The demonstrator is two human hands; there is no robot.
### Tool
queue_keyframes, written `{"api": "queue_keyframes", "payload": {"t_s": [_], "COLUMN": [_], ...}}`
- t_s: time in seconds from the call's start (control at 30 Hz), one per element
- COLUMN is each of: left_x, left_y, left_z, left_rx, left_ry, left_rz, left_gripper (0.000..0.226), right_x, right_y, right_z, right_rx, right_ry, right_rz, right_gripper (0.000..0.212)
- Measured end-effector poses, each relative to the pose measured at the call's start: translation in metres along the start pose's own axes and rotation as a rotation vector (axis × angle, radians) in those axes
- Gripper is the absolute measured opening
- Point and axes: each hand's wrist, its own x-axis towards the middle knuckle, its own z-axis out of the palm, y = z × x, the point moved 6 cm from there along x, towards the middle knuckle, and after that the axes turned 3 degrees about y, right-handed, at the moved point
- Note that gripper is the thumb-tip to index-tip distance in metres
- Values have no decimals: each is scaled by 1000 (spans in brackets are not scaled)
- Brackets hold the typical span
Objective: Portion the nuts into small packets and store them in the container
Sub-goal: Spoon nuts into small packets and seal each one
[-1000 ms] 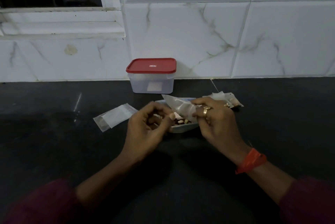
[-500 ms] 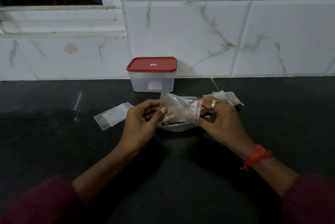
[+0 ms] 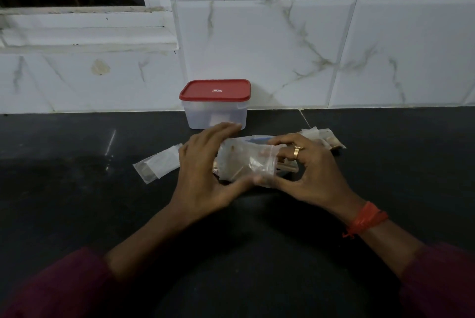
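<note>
Between left hand and right hand hangs a pinched packet.

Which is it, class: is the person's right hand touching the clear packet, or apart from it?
Touching. In the head view the right hand pinches the clear packet at its right end, between thumb and fingers.

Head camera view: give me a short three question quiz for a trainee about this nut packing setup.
1. True or false: the container has its red lid on.
2. Pick one: the left hand and right hand are both A) on the clear bag, B) on the lid, C) empty and apart.
3. Fill in: the spare empty packets lie to the ___ of the left hand.
Key: 1 true; 2 A; 3 left.
</note>
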Motion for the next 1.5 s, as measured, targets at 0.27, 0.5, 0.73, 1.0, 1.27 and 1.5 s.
{"api": "queue_keyframes", "payload": {"t_s": [0.27, 0.5, 0.73, 1.0, 1.27, 1.5], "left_x": [-5, -6, 0, 5, 7, 6], "left_y": [5, 2, -21, -42, -58, -59], "left_z": [14, 10, 1, -9, -9, -4], "left_rx": [375, 302, 259, 29, -52, -81], "left_ry": [-153, -125, -81, 15, 32, -13], "left_rz": [267, 198, 30, -209, -306, -300], "left_gripper": [83, 70, 77, 80, 73, 74], "right_x": [-2, -1, 2, 2, 3, -1], "right_y": [-16, -15, 9, 34, 31, 16], "right_z": [14, 12, -21, -14, -13, 7], "right_rx": [-114, 50, -289, -404, -39, 200], "right_ry": [-128, -86, 154, -181, -21, 50], "right_rz": [-120, -92, 64, 271, 326, 245], "right_gripper": [52, 32, 21, 32, 20, 25]}}
